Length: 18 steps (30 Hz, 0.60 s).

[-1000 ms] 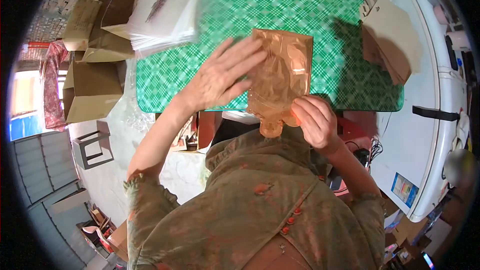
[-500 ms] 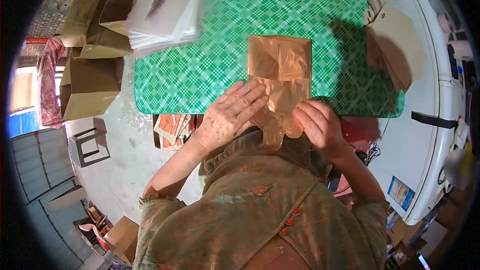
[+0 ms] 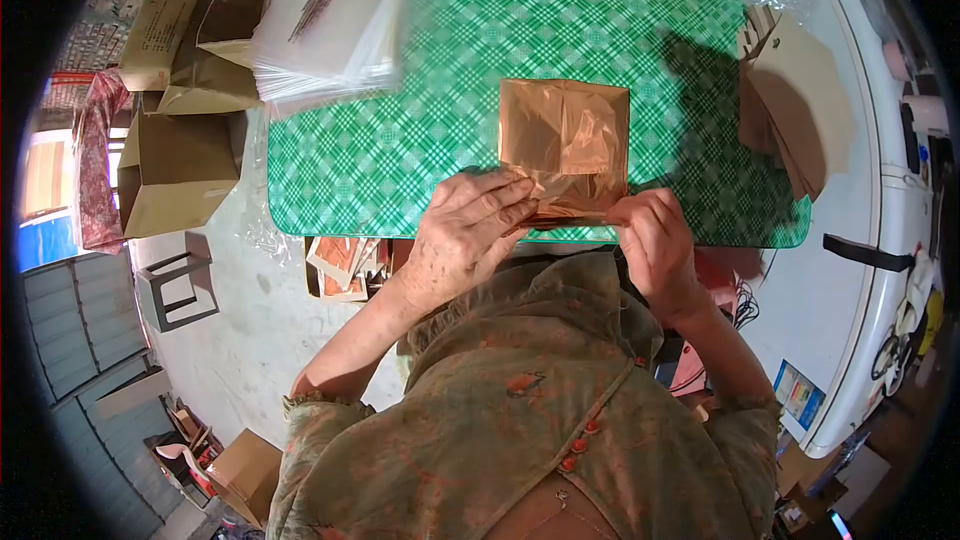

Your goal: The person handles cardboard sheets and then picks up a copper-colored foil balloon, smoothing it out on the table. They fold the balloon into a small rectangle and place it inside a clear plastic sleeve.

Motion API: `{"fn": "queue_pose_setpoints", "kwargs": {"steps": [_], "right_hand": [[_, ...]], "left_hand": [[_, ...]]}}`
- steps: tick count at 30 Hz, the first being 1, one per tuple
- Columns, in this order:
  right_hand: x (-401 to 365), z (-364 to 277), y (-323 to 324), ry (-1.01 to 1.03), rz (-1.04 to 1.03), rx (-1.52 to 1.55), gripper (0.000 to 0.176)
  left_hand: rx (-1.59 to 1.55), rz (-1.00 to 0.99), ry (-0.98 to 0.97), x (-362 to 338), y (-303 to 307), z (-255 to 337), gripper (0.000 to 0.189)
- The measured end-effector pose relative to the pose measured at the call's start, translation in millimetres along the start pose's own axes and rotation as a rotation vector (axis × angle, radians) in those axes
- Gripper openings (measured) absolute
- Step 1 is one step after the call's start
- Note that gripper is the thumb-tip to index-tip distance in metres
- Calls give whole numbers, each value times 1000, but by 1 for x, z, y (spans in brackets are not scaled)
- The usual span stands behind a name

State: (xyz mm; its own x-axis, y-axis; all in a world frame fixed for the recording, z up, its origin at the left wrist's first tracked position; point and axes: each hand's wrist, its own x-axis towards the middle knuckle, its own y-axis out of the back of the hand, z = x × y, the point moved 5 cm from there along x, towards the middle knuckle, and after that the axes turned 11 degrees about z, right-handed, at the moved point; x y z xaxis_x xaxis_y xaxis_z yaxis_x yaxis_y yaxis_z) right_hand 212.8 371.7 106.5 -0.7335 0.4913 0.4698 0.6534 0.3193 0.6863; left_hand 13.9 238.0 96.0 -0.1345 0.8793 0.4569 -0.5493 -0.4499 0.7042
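Seen from my head, my left hand [image 3: 470, 230] and right hand [image 3: 655, 240], fingers curled shut, pinched the near edge of the copper-brown film packet [image 3: 565, 130], which lay at the near edge of the green checked table [image 3: 420, 120]. I seemed to be mid-fold, and creasing it would call for even pressure.

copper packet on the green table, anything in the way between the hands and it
Nothing visible does. The left hand and right hand both grip the near edge of the copper packet, at the front edge of the green table. The clear bag stack and cardboard pieces lie off to the sides.
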Motion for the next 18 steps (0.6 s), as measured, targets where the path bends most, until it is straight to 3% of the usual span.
{"fn": "queue_pose_setpoints", "kwargs": {"steps": [2,5,11,18], "right_hand": [[8,1,-3,-101,4,10,11],[11,10,-10,-234,-11,-50,9],[22,13,-12,-231,55,-131,10],[25,22,-18,-323,-36,-174,12]], "left_hand": [[-31,33,40,2,0,-2,31],[-75,47,110,8,1,-8,28],[-55,124,215,10,3,-12,30],[14,198,251,9,-1,-13,19]]}}
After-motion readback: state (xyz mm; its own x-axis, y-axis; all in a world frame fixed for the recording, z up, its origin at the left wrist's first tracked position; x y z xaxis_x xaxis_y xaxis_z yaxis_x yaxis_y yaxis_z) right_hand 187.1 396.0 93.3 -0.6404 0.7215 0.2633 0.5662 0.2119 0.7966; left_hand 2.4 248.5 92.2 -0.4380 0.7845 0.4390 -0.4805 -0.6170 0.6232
